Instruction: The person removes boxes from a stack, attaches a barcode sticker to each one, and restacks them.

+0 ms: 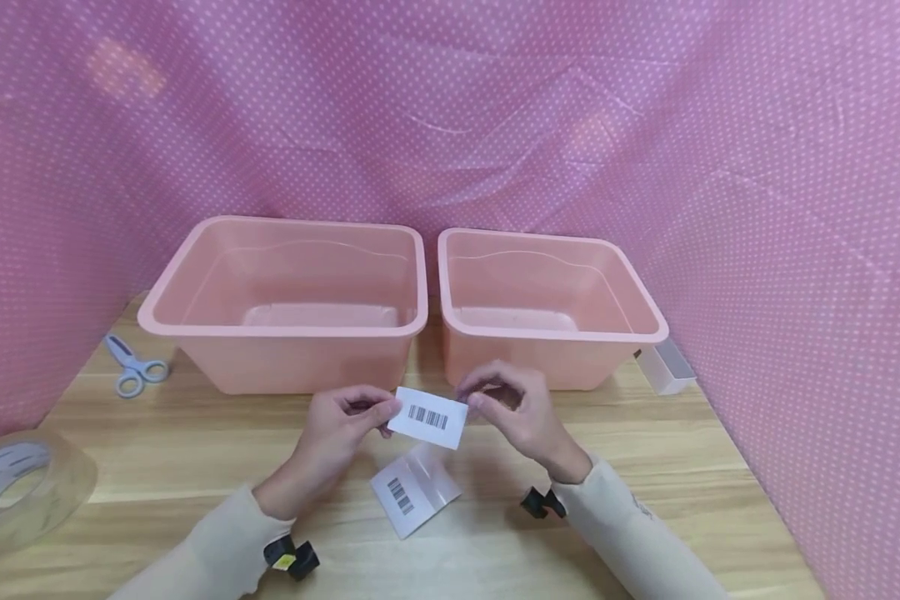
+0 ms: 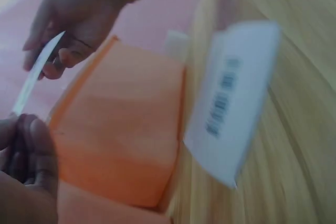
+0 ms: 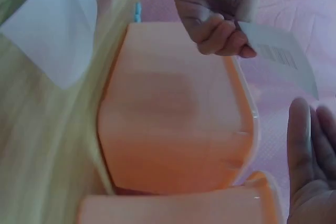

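My left hand (image 1: pixel 339 425) pinches a small white barcode card (image 1: pixel 427 418) by its left edge between thumb and fingers, printed side up in the head view. At the card's other end is my right hand (image 1: pixel 516 410), its thumb and fingertips close to the right corner. In the right wrist view the right fingers (image 3: pixel 299 135) are extended, with a gap showing between them and the card's corner. Below both hands, a second white barcode piece (image 1: pixel 401 497) lies on the wooden table (image 1: pixel 607 542), with a glossy clear plastic part along its right side.
Two pink plastic bins (image 1: pixel 300 362) stand side by side behind the hands. Blue-handled scissors (image 1: pixel 135 367) lie at the left, and a large roll of clear tape (image 1: pixel 67 487) is nearer the front. A white box (image 1: pixel 663 371) sits beside the right bin. Pink dotted cloth (image 1: pixel 450 108) surrounds the table.
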Motion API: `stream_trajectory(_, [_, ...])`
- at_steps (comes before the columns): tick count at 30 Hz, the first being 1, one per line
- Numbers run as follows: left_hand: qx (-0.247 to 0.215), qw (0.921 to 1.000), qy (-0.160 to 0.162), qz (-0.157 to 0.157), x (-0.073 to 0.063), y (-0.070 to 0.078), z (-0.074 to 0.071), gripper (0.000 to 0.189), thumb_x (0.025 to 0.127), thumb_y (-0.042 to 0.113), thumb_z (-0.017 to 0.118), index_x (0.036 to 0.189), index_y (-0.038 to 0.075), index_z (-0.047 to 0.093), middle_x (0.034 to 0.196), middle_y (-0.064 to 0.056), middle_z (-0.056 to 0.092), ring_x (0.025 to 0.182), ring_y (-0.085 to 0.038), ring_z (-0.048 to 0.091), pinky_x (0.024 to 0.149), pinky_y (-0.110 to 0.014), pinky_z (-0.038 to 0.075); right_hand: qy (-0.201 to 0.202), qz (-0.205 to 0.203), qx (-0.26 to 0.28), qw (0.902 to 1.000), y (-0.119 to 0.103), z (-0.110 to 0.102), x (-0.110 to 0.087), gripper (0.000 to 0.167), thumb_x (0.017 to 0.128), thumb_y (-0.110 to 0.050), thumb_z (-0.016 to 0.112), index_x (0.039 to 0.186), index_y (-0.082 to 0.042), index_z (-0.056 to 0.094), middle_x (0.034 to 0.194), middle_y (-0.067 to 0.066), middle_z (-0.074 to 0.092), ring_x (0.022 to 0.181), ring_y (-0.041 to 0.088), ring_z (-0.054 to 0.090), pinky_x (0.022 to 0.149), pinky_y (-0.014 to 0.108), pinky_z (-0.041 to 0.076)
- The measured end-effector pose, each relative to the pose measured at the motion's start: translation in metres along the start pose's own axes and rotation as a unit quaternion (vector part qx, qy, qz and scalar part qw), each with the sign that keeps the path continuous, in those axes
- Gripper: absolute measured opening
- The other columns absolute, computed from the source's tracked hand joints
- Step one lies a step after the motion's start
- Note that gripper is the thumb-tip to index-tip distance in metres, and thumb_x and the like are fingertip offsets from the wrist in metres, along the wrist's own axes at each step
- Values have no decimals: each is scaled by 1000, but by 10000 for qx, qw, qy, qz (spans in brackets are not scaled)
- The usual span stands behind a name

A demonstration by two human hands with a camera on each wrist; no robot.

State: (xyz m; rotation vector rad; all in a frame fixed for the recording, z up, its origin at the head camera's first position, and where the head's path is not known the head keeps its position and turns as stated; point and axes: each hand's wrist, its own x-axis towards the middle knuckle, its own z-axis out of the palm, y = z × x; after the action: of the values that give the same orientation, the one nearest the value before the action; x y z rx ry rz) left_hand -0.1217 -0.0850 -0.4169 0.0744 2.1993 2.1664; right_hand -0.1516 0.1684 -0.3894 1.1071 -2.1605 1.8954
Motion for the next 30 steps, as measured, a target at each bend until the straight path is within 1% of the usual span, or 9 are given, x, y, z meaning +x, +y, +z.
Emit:
stream_trajectory(3, [342,9976,289,536,-4,0,-4,20,89,16,78,98,-2,75,83,-6,77,71,-10,70,67,-25,61,189,550,-43,9983,5,4,-1,19,88,6,66,107,7,65,99,31,69,85,10,70,69,31,64])
stream_trajectory(6, [659,9898,447,1182,-7,-1,-10,12,88,16,80,95,6,77,88,-7,78,74,-8,70,68,-24,61,187,1009,-311,9942,10,13,-1,17,87,4,69,103,5,64,95,27,70,78,9,67,67,31,63])
stream_trajectory(10, [1193,9659,673,2197,-11,-5,-22,10,84,8,82,92,13,79,89,-4,78,79,-4,70,71,-18,59,256,1225,-655,9900,15,27,4,8,88,2,72,92,1,65,79,18,69,64,8,62,55,31,59])
stream_trajectory(13, [1645,9460,938,2629,-14,-9,-32,14,82,5,83,93,13,79,90,-2,79,83,-1,70,74,-13,58,303,951,-1003,9899,18,37,10,8,87,2,74,89,-2,67,76,11,69,63,7,61,54,26,57])
stream_trajectory(15, [1854,9406,1110,2618,-15,-11,-39,15,82,5,84,94,13,80,91,-2,79,83,2,71,73,-13,58,270,624,-1314,9890,22,44,15,8,86,2,75,87,-3,69,77,8,71,66,6,62,56,22,57])
stream_trajectory(18, [1983,9401,1334,2431,-17,-14,-49,15,83,6,83,96,12,80,93,-5,80,82,5,71,70,-13,59,158,162,-1686,9854,27,56,21,8,87,-1,75,88,-6,69,80,4,72,69,6,63,60,20,58])
stream_trajectory(21, [1910,9397,1534,2385,-17,-17,-58,18,81,1,83,97,8,79,94,-12,80,80,7,71,68,-13,59,128,-71,-1839,9828,33,68,27,8,88,-2,75,89,-7,69,81,2,73,69,5,63,60,17,57])
stream_trajectory(25, [2137,9277,1723,2528,-15,-20,-71,18,78,-3,84,93,6,79,90,-14,79,78,11,69,67,-10,57,254,-85,-1929,9809,40,82,34,7,89,-3,74,90,-8,70,82,2,73,71,4,64,63,14,57])
stream_trajectory(30, [2761,9115,1801,2460,-11,-23,-88,15,79,1,84,88,11,78,91,-4,79,83,15,64,72,-3,52,357,162,-1964,9797,46,97,45,2,92,-9,72,93,-9,71,85,-1,73,76,3,64,67,14,57])
